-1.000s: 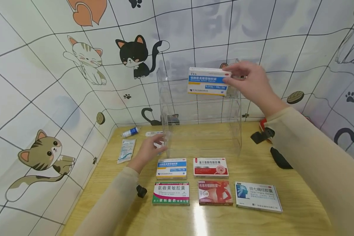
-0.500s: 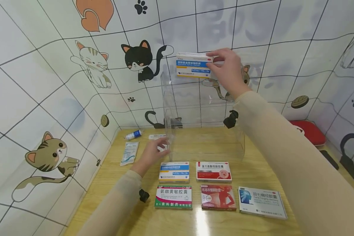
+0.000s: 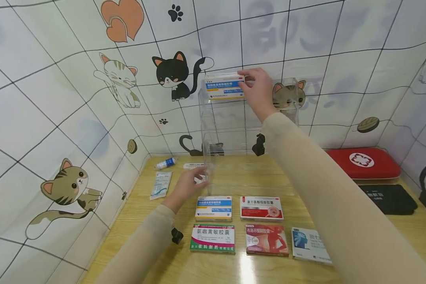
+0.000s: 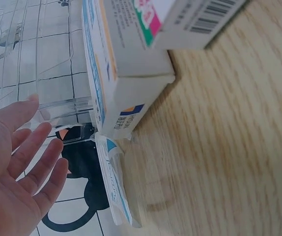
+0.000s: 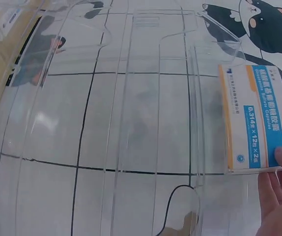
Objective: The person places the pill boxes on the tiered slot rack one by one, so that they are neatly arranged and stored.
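Right hand (image 3: 259,92), fingers pinching a blue-and-white box (image 3: 223,87), is now farther left along the clear rack (image 3: 230,128); left hand's (image 3: 188,183) fingers look relaxed.

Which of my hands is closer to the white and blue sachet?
Left. Your left hand is just right of the white and blue sachet; your right hand is farther, up at the top of the clear rack, holding a glucosamine sulfate capsules box.
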{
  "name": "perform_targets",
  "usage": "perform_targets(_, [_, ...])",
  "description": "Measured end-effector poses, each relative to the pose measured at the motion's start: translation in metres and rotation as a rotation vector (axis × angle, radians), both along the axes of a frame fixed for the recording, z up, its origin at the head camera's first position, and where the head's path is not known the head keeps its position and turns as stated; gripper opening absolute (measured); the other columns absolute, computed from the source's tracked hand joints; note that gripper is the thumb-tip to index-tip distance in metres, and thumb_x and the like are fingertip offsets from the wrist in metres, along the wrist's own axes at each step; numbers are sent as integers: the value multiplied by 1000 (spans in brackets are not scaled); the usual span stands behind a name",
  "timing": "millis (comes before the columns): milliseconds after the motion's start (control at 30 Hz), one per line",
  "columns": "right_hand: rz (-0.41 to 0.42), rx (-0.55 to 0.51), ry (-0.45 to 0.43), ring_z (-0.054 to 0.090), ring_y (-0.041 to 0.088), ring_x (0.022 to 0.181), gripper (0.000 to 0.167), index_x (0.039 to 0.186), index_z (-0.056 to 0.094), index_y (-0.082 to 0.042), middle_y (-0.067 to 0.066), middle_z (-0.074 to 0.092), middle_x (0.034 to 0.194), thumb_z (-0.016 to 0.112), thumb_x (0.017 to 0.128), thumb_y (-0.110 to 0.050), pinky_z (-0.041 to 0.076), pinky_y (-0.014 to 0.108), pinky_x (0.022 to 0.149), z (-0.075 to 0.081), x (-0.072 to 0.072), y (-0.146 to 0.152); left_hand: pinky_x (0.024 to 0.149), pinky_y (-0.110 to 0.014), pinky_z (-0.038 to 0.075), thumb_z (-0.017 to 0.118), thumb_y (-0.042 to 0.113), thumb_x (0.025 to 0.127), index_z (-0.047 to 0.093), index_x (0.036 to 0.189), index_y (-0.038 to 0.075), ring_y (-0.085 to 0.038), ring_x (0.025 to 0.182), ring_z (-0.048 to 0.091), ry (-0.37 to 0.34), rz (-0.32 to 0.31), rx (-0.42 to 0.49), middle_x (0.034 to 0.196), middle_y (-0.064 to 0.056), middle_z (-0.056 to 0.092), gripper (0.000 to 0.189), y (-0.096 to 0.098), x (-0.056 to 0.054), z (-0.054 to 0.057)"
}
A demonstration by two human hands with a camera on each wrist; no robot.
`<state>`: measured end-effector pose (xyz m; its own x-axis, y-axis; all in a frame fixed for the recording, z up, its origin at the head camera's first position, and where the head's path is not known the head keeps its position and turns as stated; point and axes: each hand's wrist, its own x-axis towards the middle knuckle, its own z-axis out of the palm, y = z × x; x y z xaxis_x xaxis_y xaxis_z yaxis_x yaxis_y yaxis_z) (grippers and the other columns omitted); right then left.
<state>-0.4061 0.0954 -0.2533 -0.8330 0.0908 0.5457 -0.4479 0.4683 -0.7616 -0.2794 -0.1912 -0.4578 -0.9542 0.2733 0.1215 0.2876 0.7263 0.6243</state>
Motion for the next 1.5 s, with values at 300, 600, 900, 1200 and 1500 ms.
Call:
perform_targets(300, [107, 37, -87, 63, 14, 123, 46, 144, 62, -19, 4, 63, 138, 70, 99, -12, 53, 19, 105, -19, -3, -4, 93, -43, 59, 78, 18, 94, 58, 145, 16, -25, 112, 67, -18, 16, 7, 126, -4, 72, 55, 4, 2, -7])
perform_targets(600, [138, -62, -69, 57, 20, 134, 51, 145, 59, -20, 6, 53, 147, 73, 97, -16, 49, 30, 113, -34, 45, 27, 94, -42, 59, 78, 23, 94, 58, 145, 15, -22, 112, 67, -3, -2, -10, 127, -4, 72, 55, 5, -4, 1])
perform_targets(900, [203, -14, -73, 61, 22, 123, 43, 135, 66, -11, 5, 57, 137, 75, 94, -7, 54, 27, 106, -86, 131, 65, 94, -43, 59, 78, 19, 93, 59, 144, 17, -23, 111, 67, 10, 11, -15, 125, -2, 72, 54, 2, -7, 2])
perform_targets(1200, [82, 398, -66, 67, 26, 109, 35, 119, 74, -20, 3, 72, 122, 83, 87, -10, 58, 43, 91, -142, 215, 102, 96, -43, 59, 78, 23, 94, 59, 144, 17, -24, 116, 66, -13, 33, -32, 126, -3, 73, 54, -5, 0, -3])
perform_targets(1500, [85, 576, -236, 66, 19, 110, 41, 114, 74, -37, -6, 73, 119, 91, 79, -25, 61, 51, 89, -182, 273, 158, 101, -47, 57, 78, 22, 94, 59, 144, 13, -27, 122, 65, 33, 22, -50, 126, -4, 73, 55, 0, 1, -3])
